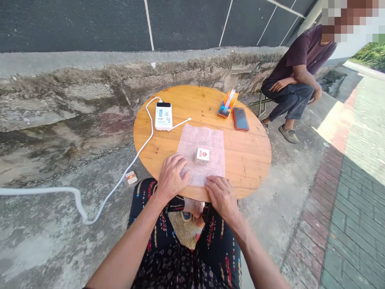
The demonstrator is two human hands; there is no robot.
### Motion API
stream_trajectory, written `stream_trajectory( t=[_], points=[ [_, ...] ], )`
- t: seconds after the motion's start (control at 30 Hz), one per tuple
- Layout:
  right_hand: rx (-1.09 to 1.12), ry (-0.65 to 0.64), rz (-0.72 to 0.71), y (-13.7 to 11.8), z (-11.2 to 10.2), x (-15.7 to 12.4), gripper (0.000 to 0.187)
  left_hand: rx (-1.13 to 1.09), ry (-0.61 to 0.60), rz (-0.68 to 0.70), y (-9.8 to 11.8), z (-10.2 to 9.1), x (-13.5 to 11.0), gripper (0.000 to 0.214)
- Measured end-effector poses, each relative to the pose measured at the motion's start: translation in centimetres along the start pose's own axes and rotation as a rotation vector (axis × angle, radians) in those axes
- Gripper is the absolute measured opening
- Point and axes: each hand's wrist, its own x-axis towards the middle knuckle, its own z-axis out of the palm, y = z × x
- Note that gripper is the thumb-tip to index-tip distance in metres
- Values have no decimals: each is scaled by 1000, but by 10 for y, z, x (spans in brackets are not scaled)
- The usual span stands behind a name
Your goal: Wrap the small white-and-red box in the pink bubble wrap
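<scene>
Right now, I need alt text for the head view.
A white box sits on a pink sheet on a round wooden table, the left hand and right hand at the sheet's near edge. Beyond are a white device, a tape dispenser and a dark flat object; another person sits at right.

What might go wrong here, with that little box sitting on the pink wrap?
The small box might slide or tip if the left hand or right hand, both at the near edge of the pink wrap, tugged it.

A snag on the white cord, which hangs off the wooden table, could drag the white device along.
</scene>
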Motion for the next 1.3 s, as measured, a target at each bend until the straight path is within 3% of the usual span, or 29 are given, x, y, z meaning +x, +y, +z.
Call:
stream_trajectory(
  t=[0.13, 0.3, 0.37, 0.43, 0.57, 0.67, 0.83, 0.93, 1.07, 1.2, 1.3],
  points=[
    [-5, 8, -2, 1, 4, 6, 17, -27, -26, 82, 4, -12, -3, 31],
    [34, 23, 7, 2, -15, 19, 17, 2, -121, 199, 22, -25, -1, 40],
    [57, 43, -2, 4, -24, 25, 17, 15, -129, 227, 28, -24, 5, 30],
    [89, 74, 7, 7, -34, 30, 18, 7, -94, 225, 32, -21, 12, 17],
    [124, 114, 47, 17, -45, 35, 19, -39, -27, 188, 33, -17, 30, 14],
    [120, 142, 85, 28, -40, 41, 38, -59, -36, 173, 30, -15, 44, 12],
    [235, 189, 197, 44, -24, 53, 21, -91, -95, 112, 25, -10, 63, 8],
    [371, 182, 257, 51, -35, 55, 24, -110, -99, 109, 25, -14, 61, 9],
    [538, 198, 295, 64, -64, 70, 24, -123, -116, 118, 25, -21, 41, 11],
    [443, -21, 103, 66, -66, 99, 25, -67, -123, 100, 26, -15, 18, 21],
    [269, -164, -70, 56, -48, 113, 49, -66, -100, 88, 25, -6, 9, 19]
  ],
)
